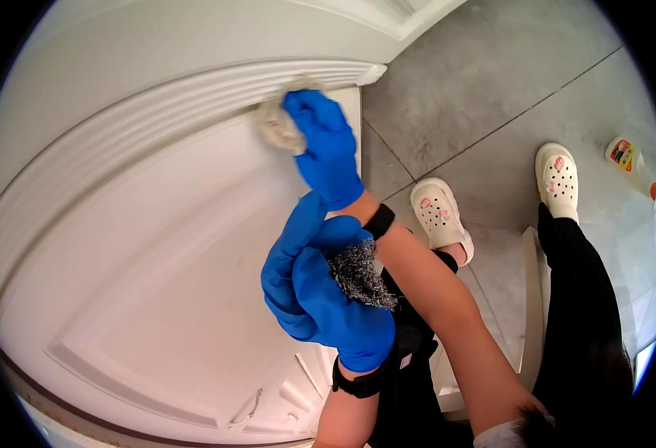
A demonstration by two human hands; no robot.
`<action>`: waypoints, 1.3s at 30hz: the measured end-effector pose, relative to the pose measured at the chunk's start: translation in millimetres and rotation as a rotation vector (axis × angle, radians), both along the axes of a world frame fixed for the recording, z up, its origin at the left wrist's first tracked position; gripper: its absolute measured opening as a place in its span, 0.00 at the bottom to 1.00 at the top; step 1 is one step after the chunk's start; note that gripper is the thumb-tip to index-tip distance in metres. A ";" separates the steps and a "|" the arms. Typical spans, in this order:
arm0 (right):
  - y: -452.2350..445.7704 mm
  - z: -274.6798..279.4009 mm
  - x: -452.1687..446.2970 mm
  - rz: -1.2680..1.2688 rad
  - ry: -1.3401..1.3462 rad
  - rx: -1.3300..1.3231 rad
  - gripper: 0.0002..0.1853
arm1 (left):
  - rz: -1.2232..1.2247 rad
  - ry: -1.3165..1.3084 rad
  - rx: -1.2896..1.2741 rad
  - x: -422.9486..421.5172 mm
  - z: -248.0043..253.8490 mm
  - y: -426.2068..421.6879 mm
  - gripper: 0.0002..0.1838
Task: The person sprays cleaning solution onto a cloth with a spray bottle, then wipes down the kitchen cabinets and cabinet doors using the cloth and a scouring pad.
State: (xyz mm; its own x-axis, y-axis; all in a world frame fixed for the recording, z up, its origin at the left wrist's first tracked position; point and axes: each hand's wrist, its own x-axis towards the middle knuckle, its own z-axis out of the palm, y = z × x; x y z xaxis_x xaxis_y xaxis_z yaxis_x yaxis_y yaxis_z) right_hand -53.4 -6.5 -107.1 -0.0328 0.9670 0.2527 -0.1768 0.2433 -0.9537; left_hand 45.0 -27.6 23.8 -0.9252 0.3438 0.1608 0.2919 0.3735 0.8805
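Observation:
In a blue glove, my right hand (328,149) grips a pale, crumpled cloth (277,128), slightly blurred, against the ridged white moulding (193,93) and the top of the white panel (171,261) below it. Nearer to me, my left hand (320,291), also gloved in blue, has its fingers curled round a grey steel wool pad (361,275). The pad shows between the fingers and the palm. This hand is in front of the panel, just below my right wrist. Both wrists wear black bands.
On the grey tiled floor (485,97) are my feet in white clogs (440,213). A bottle with a red and yellow label (625,155) lies at the far right. A pale edge (531,299) stands between my legs. Small handles (249,411) are at the bottom.

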 end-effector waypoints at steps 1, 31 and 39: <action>-0.6 10.0 -0.9 0.016 0.003 0.020 0.25 | -0.001 -0.007 -0.014 -0.6 -1.7 -1.0 0.20; 14.7 -42.4 0.6 -0.103 -0.072 -0.143 0.17 | 0.017 -0.004 -0.009 -1.6 -6.6 1.3 0.20; 5.7 -3.8 -2.6 -0.080 -0.009 -0.140 0.19 | -0.001 -0.006 -0.110 -7.1 -4.4 -3.0 0.19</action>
